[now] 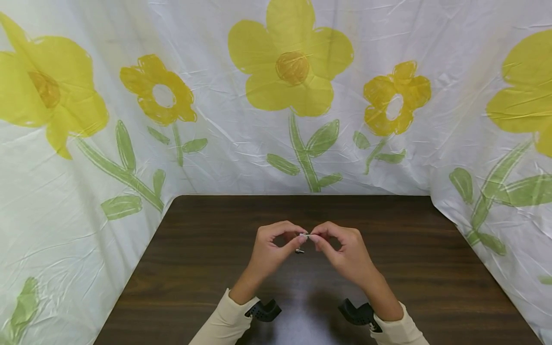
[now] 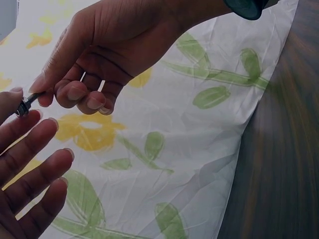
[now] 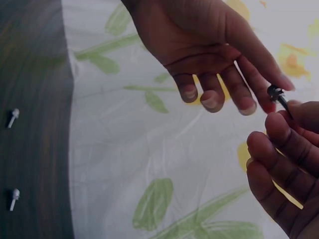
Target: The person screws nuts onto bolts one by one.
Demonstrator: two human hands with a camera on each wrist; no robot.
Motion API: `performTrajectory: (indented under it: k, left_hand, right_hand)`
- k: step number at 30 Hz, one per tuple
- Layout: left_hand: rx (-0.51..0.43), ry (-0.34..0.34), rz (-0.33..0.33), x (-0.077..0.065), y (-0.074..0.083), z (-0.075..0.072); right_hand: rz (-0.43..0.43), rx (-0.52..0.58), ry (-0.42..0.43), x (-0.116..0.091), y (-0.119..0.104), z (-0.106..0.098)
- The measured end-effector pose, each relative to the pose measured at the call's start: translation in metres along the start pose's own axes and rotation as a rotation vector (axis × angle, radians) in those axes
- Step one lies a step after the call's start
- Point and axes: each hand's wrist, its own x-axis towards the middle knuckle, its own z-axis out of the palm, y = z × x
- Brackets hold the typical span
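Observation:
A small metal bolt point(image 1: 304, 235) is held level between both hands above the table. My left hand point(image 1: 273, 247) pinches its thick dark head end point(image 3: 274, 92) between thumb and index finger. The thin threaded shank point(image 2: 33, 97) is pinched at its tip by my right hand point(image 1: 345, 249). In the left wrist view the other fingers of the left hand point(image 2: 35, 169) are spread. Whether the head end carries a separate nut or washer is too small to tell. Another bolt point(image 1: 299, 251) lies on the table below the left fingertips.
The dark wood table point(image 1: 194, 268) reaches back to a white curtain point(image 1: 224, 158) with yellow flowers. Two loose bolts lie on it in the right wrist view, an upper bolt point(image 3: 13, 118) and a lower bolt point(image 3: 14, 199). Black wrist mounts point(image 1: 264, 310) sit below both hands.

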Motion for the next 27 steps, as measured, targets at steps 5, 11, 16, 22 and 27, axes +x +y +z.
performTrajectory:
  k: [5,11,16,22,27]
  left_hand:
    - [-0.051,-0.033,-0.029,-0.0009,-0.0009,-0.0004]
    - [-0.017,-0.011,0.037,0.0004,-0.0003,-0.0013]
    - [-0.009,0.021,0.109,0.0017,-0.0003,-0.0008]
    - [-0.022,0.012,0.124,0.002,-0.0008,-0.0007]
    - [-0.001,0.022,0.104,0.0016,-0.0018,-0.0005]
  right_hand:
    - [0.012,0.006,0.005,-0.0002,-0.0002,-0.0009]
    - [0.012,-0.01,0.015,-0.0002,0.0,-0.0016]
    - [0.008,-0.014,0.014,0.0001,-0.0003,-0.0018]
    - [0.008,-0.015,0.013,-0.0003,-0.0001,-0.0016]
    - [0.01,-0.01,0.011,0.0001,-0.0007,-0.0009]
